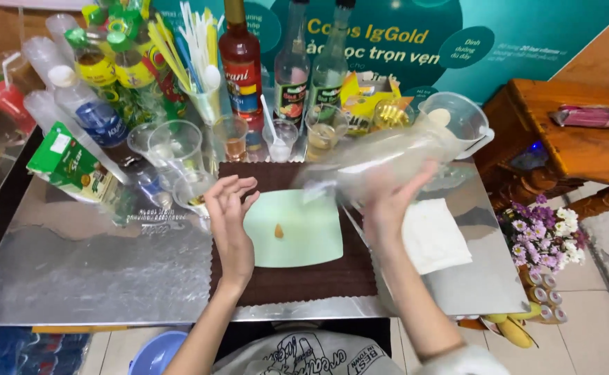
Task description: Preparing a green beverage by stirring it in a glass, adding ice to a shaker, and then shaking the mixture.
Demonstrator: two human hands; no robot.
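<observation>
The right hand [388,201] is closing its grip around a clear plastic bottle [381,161], which is lying tilted on its side and blurring with motion above the far edge of the dark brown mat [297,281]; whether it has anything in it cannot be told through the blur. The left hand [229,215] is hovering open, fingers spread and holding nothing, just beside the pale green board [304,232] that is lying on the mat. For a sideways carry like this, the hand is judged to be doing best by keeping the fingers wrapped well round the middle of the bottle and the neck level, since thin clear plastic is likely to flex and slip, and the glasses behind are standing close enough to be knocked. A small orange piece [278,231] is resting on the board. Behind the mat, on the shiny metal worktop [96,271], a row of small clear glasses is standing: one [233,137] is holding a pinkish liquid, another [280,140] has a spoon in it, and a third [322,130] is holding an amber drink. A clear measuring jug [461,121] is standing at the right, seemingly with a pale piece inside. Empty plastic cups [172,146] are stacked at the left, a cup of straws [203,90] is standing behind them, and tall syrup bottles [242,62] are lining the back. A white cloth [433,236] is lying right of the mat.
</observation>
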